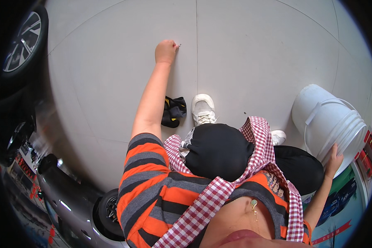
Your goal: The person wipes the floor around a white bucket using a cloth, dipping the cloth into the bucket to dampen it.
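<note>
My left hand (166, 52) reaches out low over the grey tiled floor (121, 77), its fingers curled. Between thumb and finger it pinches a small dark scrap (179, 45), too tiny to identify. At my right side, a white plastic bucket (316, 114) with a wire handle leans over, its mouth turned towards my side. My right hand (334, 161) grips the bucket near its ribbed rim. Part of that hand's grip is hidden.
By my white shoe (202, 108) lies a dark item with yellow parts (174, 111). A dark speck (245, 113) lies on the floor. A car wheel (24, 42) and a grey car (71, 198) stand left. A printed board (338, 204) is behind the bucket.
</note>
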Tool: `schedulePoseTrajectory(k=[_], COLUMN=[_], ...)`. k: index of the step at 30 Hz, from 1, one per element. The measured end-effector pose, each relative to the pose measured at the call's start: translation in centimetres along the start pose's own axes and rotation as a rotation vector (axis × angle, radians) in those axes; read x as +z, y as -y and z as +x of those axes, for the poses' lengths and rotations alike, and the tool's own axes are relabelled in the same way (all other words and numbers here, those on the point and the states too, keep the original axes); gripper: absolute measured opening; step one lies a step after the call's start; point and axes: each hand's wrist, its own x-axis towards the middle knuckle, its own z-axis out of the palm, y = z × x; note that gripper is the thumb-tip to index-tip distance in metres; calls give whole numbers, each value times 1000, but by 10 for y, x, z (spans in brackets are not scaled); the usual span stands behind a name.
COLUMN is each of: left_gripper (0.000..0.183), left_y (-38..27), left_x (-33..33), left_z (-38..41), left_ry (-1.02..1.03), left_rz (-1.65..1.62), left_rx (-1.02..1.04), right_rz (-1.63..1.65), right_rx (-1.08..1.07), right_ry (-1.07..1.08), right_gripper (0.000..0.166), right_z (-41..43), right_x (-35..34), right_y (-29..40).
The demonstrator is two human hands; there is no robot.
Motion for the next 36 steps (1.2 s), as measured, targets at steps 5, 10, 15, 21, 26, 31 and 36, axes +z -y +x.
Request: schedulePoseTrajectory(k=[5, 10, 15, 21, 26, 31, 36], left_gripper=[18, 18, 18, 18, 21, 20, 20], left_y=[-6, -10, -10, -14, -15, -12, -15], left_x=[-3, 13, 1, 2, -3, 1, 2], left_z=[2, 6, 8, 11, 11, 14, 12], left_ry=[25, -68, -22, 42, 31, 44, 30], left_rz=[112, 201, 33, 159, 30, 150, 119], left_rx=[73, 3, -13, -15, -70, 8, -17], right_rz=[5, 5, 33, 9, -2, 17, 25], right_rx=[14, 5, 29, 34, 9, -34, -24], right_ry=[-14, -34, -19, -8, -15, -27, -9], right_gripper=[35, 37, 38, 39, 38, 38, 37], right_z=[0, -1, -2, -1, -3, -6, -6], right_x=[0, 0, 0, 0, 0, 3, 3], right_y=[-4, 0, 1, 0, 6, 9, 6])
